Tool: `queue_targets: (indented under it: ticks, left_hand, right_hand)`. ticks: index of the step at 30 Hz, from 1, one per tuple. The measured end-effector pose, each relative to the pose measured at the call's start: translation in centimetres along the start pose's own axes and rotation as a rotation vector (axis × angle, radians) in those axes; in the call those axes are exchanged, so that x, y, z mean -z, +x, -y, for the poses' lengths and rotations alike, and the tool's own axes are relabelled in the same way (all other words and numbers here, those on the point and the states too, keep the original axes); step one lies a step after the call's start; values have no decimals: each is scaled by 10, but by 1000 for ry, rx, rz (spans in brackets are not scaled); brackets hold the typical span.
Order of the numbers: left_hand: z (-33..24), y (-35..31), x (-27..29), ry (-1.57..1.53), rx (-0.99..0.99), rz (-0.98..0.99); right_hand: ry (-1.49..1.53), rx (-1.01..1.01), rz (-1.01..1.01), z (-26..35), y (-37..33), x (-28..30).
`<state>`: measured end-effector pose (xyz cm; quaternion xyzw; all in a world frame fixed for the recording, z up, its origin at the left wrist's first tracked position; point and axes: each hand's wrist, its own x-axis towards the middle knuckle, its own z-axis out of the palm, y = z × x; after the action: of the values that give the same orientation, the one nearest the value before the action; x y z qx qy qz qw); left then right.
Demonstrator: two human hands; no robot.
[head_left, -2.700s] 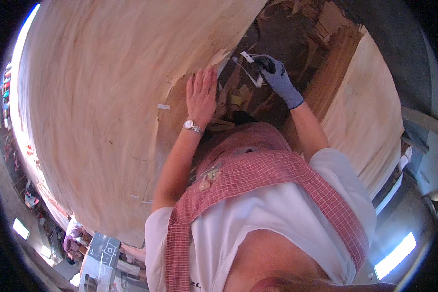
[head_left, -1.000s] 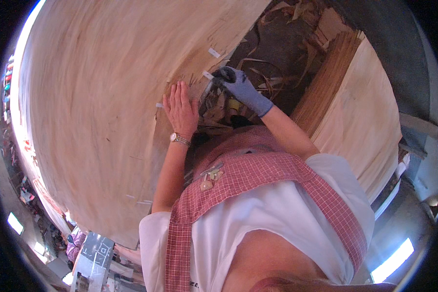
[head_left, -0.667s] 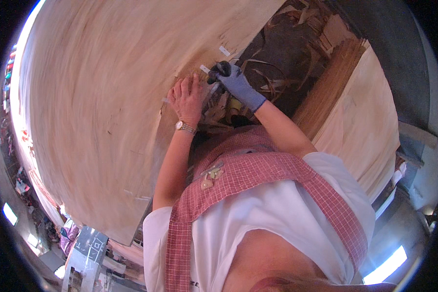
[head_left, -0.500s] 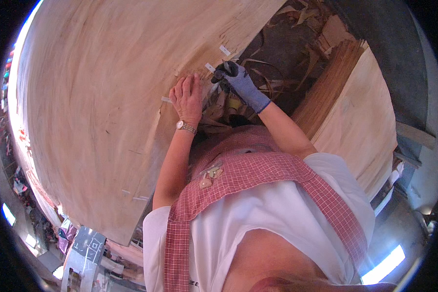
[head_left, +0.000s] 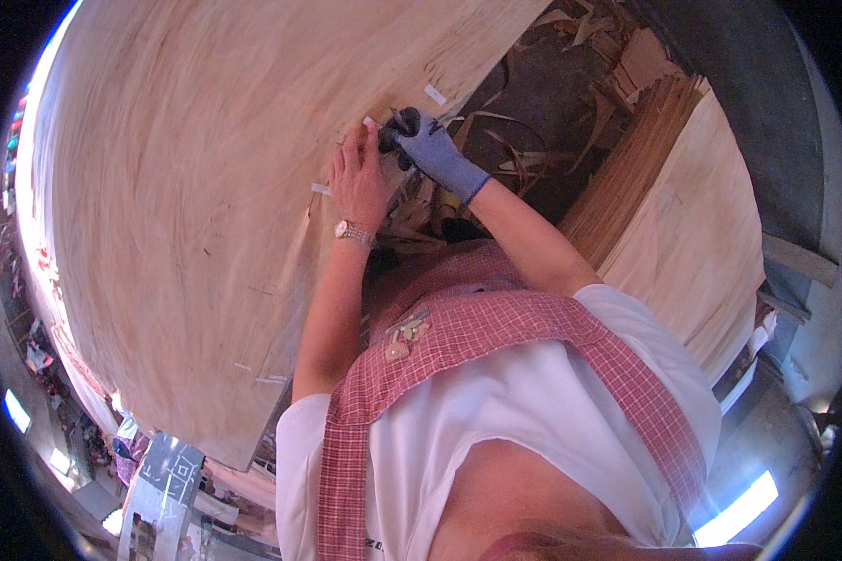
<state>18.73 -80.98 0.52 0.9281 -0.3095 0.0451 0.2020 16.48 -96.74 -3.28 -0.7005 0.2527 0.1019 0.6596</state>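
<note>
My bare left hand (head_left: pixel 355 182), with a metal wristwatch (head_left: pixel 354 232), lies fingers outstretched on the edge of a broad, pale wood veneer sheet (head_left: pixel 187 187). Close beside its fingertips is a small white strip (head_left: pixel 370 122), like paper tape. My right hand (head_left: pixel 421 145) wears a blue-grey glove with black fingers, which are closed together by that strip. A thin pointed bit shows at those fingers, too small to name. Two more white strips are on the veneer: one strip (head_left: pixel 435 93) beyond the right hand, another strip (head_left: pixel 321 190) beside the left.
A thick stack of veneer sheets (head_left: pixel 683 224) with brown layered edges stands at my right. Between it and the pale sheet, torn veneer scraps (head_left: pixel 515 154) litter the dark floor. A wooden bar (head_left: pixel 800 260) juts out at the far right.
My right hand has moved left, close to the left fingertips. One white strip now appears farther left, beside those fingertips. My left hand has shifted only slightly.
</note>
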Motion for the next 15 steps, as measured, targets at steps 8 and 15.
queue_targets:
  ticks: [8,15]
  left_hand:
    - [11,-2,-8,30,-7,87]
    - [7,-5,1,98,-142,91]
  right_hand:
    - [-86,13,-43,-22,-50,19]
    - [-2,8,-37,-49,-39,21]
